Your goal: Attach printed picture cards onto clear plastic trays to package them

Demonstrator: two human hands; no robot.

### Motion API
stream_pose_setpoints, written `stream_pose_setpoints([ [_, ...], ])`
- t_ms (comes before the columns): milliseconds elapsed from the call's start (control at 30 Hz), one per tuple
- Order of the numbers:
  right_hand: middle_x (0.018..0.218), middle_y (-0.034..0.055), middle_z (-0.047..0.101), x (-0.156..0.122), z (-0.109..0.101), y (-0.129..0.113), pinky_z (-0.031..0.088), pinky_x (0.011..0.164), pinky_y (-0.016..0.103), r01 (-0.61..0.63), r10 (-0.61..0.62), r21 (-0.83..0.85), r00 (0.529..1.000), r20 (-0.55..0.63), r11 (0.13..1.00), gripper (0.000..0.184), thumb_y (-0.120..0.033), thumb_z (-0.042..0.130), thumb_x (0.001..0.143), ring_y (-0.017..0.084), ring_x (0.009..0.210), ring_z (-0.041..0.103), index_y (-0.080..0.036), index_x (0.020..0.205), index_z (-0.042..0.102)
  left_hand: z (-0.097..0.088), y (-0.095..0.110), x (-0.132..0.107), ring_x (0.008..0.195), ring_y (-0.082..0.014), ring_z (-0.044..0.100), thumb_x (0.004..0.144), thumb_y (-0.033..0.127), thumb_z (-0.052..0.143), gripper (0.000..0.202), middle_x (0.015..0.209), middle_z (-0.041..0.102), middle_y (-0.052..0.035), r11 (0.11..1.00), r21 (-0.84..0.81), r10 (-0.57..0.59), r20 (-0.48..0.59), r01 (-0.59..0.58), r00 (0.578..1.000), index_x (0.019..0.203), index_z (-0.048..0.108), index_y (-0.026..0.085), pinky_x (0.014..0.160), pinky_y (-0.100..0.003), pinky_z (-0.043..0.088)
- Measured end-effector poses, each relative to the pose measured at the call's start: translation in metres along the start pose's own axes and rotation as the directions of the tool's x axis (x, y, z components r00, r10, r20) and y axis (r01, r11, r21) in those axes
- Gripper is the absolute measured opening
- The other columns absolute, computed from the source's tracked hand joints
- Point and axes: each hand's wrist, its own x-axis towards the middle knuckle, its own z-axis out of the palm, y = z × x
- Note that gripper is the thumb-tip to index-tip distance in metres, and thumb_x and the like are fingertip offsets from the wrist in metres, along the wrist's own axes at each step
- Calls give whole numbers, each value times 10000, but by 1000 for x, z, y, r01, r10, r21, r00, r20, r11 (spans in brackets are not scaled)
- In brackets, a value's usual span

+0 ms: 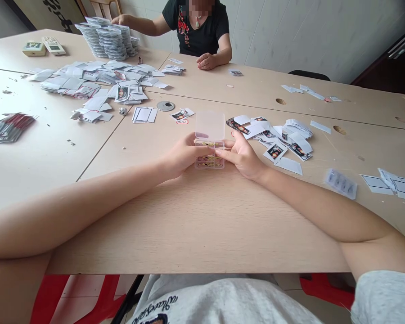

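Note:
Between both hands, above the near part of the table, is a small clear plastic compartment box [209, 164] with its lid [209, 125] raised. Small gold-coloured pieces lie in its compartments; their kind is too small to tell. My left hand [185, 155] grips the box from the left, its thumb lying across the compartments. From the right, my right hand [245, 157] holds the other side, with its thumb at the box's edge. Just beyond my right hand lies a loose pile of printed cards and white paper slips [273, 137].
Across the table [202, 225] sits a person [197, 31], one hand at stacked packets [111, 40]. Many flat packets [87, 76] spread at the left. A round grey disc [165, 105], white cards [144, 114] and a clear blister tray [340, 183] lie around.

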Motion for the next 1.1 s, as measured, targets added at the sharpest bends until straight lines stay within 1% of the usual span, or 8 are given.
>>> stream_pose_setpoints([
  [67, 1254, 83, 588, 0, 0, 1, 478, 996, 468, 9, -9, -16, 1000, -7, 1000, 849, -324, 701, 762, 230, 1152, 573, -281, 1417, 162, 0, 0, 0, 857, -191, 667, 668, 169, 744, 382, 937, 656, -51, 1000, -22, -2, 4, 2, 1000, 982, 527, 176, 824, -383, 524],
  [133, 1254, 82, 588, 0, 1, 1, 478, 998, 468, 8, -8, -27, 1000, -11, 1000, 853, -334, 696, 768, 228, 1152, 574, -286, 1423, 152, 0, 1, 0, 860, -189, 668, 672, 159, 741, 366, 942, 660, -52, 999, -36, 2, 10, -2, 1000, 975, 536, 174, 831, -385, 527],
  [300, 1235, 66, 601, 0, 2, -1, 488, 996, 459, -17, 15, -52, 999, -33, 998, 800, -355, 690, 770, 220, 1122, 592, -289, 1399, 200, 2, 0, -1, 876, -198, 669, 675, 161, 741, 344, 979, 679, -78, 998, -62, 9, 57, -6, 998, 985, 593, 151, 866, -399, 521],
  [433, 1225, 63, 605, -1, 2, -3, 491, 992, 456, -38, 36, -47, 998, -45, 998, 772, -350, 702, 751, 220, 1116, 595, -279, 1361, 234, 3, 0, -2, 855, -199, 673, 679, 175, 733, 283, 944, 694, -77, 998, -64, 7, 70, -3, 998, 945, 645, 133, 870, -396, 524],
  [567, 1229, 63, 602, -1, 3, -6, 496, 982, 463, -42, 41, -36, 998, -50, 998, 734, -348, 708, 738, 226, 1123, 590, -277, 1322, 269, 3, 0, -2, 862, -201, 672, 670, 182, 739, 292, 943, 699, -79, 998, -56, 15, 74, -11, 997, 944, 653, 128, 872, -391, 523],
  [833, 1198, 61, 616, -2, 2, -4, 492, 975, 475, -18, 17, -19, 999, -44, 1000, 728, -338, 695, 739, 232, 1093, 602, -275, 1331, 277, 2, 1, -2, 864, -207, 675, 657, 194, 761, 340, 962, 692, -81, 998, -56, 15, 74, -11, 997, 967, 638, 128, 855, -389, 531],
  [967, 1166, 54, 633, -1, 1, -3, 495, 962, 481, -38, 35, -49, 998, -56, 998, 698, -359, 676, 752, 235, 1070, 611, -282, 1328, 288, 2, 0, -2, 863, -212, 675, 649, 206, 771, 337, 934, 691, -72, 1000, -26, 17, 56, -16, 998, 951, 638, 140, 859, -397, 524],
  [1100, 1168, 58, 631, -1, 1, -3, 491, 967, 467, -23, 22, -26, 998, -56, 999, 666, -347, 670, 758, 229, 1068, 611, -274, 1316, 313, 3, -1, -1, 863, -205, 670, 655, 211, 771, 313, 931, 691, -73, 999, -21, 39, 63, -37, 997, 933, 645, 141, 857, -387, 518],
])
